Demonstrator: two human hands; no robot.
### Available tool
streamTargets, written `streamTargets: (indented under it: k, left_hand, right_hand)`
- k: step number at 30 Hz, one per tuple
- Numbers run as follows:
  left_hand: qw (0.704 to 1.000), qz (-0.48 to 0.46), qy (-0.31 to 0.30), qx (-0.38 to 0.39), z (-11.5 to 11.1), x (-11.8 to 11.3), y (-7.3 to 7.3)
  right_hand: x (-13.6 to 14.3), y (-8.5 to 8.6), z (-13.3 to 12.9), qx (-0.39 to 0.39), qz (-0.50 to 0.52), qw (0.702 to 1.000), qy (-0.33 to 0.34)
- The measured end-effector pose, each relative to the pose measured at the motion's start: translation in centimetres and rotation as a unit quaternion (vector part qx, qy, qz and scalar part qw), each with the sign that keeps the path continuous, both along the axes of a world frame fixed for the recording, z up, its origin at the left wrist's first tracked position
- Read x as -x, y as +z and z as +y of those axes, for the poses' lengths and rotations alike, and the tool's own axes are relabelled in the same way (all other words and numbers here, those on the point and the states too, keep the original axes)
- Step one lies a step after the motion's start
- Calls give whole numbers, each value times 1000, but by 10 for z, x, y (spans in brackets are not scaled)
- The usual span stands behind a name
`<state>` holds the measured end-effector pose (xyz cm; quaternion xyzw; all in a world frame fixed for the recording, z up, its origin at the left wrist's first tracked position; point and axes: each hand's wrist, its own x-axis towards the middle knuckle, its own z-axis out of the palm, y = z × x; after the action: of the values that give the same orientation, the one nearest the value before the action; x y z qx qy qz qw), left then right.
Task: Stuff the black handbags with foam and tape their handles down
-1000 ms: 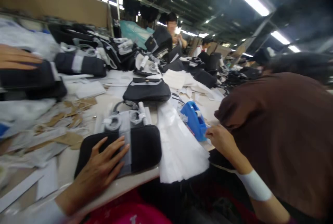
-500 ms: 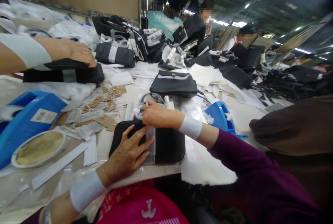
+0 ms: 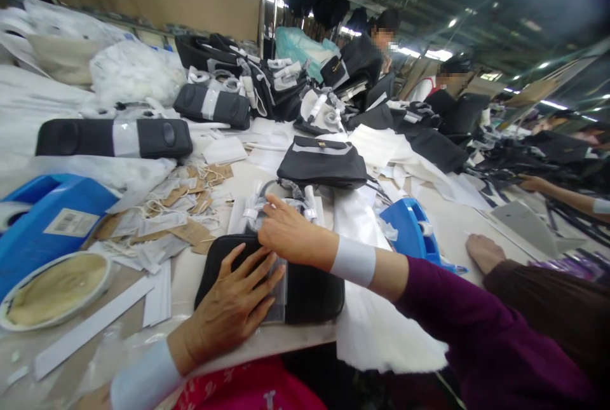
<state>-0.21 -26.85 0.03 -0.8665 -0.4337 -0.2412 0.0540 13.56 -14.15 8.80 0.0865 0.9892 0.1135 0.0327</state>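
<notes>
A black handbag (image 3: 317,295) lies flat at the table's front edge, with a clear plastic strip (image 3: 276,312) across its middle. My left hand (image 3: 233,295) rests on the bag with its fingers spread, the fingertips reaching over the strip. At the bag's far edge, by the top of the strip, my right hand (image 3: 293,232) is closed with bent fingers; what it grips is hidden. Just beyond it are the bag's wrapped handles (image 3: 309,200). Farther back sits another black handbag (image 3: 320,165) with a grey band and a gold clasp.
A blue tape dispenser (image 3: 407,225) stands to the right, and a blue plastic holder (image 3: 52,219) to the left near a round tub (image 3: 57,289). Paper tags (image 3: 190,200) lie scattered. Wrapped black bags (image 3: 152,136) sit behind. A co-worker's hand (image 3: 483,251) is at the right.
The other person's hand at the left has left the wrapped bag there. A co-worker's hands have come into view at the right. My hands keep nearly the same pose on the bag.
</notes>
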Motion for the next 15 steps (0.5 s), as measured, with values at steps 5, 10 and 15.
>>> streamTargets:
  k: [5, 10, 15]
  left_hand:
    - [999, 20, 3, -27, -1, 3, 1]
    - [997, 58, 15, -47, -4, 5, 3]
    - [995, 68, 17, -74, -1, 8, 0]
  right_hand:
    - [-2, -8, 9, -15, 48, 998, -49]
    - [1, -12, 49, 72, 7, 990, -120]
    - [2, -15, 68, 70, 76, 975, -196]
